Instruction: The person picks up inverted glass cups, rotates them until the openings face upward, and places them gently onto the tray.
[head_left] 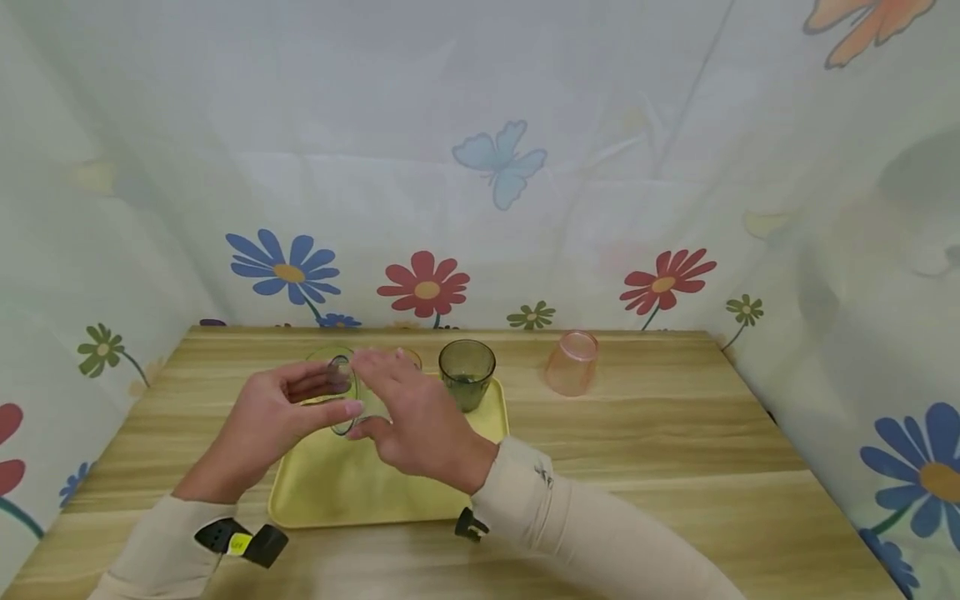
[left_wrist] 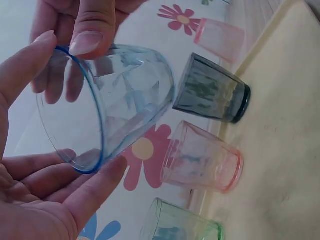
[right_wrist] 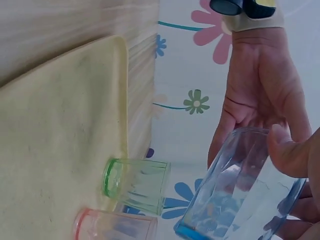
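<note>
Above the yellow tray (head_left: pixel 375 492), both hands hold a clear blue-tinted glass (left_wrist: pixel 130 95), tilted on its side. My left hand (head_left: pixel 273 408) spans its rim, the thumb on one side and fingers on the other. From the other side my right hand (head_left: pixel 423 417) grips the glass, its thumb (right_wrist: pixel 285 150) pressed on the wall. Along the tray's far side stand a green glass (right_wrist: pixel 137 185), a pink glass (left_wrist: pixel 202 160) and a dark grey glass (head_left: pixel 467 375). The hands partly hide the green and pink ones in the head view.
Right of the tray, another pink glass (head_left: pixel 572 367) stands upside down on the wooden table (head_left: pixel 637 492). A flower-printed cloth (head_left: pixel 480 225) hangs behind the table and along its sides. Each wrist carries a dark strap mount.
</note>
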